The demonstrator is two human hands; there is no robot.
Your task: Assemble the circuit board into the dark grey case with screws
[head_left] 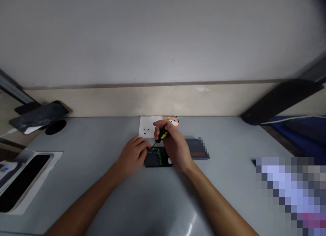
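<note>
A small dark device with an exposed green circuit board [158, 157] lies on the grey table [102, 181], in the middle. My right hand [174, 146] is closed round a black and yellow screwdriver [162, 135], whose tip points down at the board's left part. My left hand [133, 154] rests on the table, fingers curled against the left edge of the device. Behind the hands lies a white sheet of paper [146, 126] with a few tiny dark screws [145, 130] on it.
A small orange animal figure [172, 121] sits behind my right hand. A flat dark slab [197, 148] lies right of the device. A phone on a stand [38, 118] is at the far left, a white tray [22, 181] is near left, and a black object [277, 100] leans at far right.
</note>
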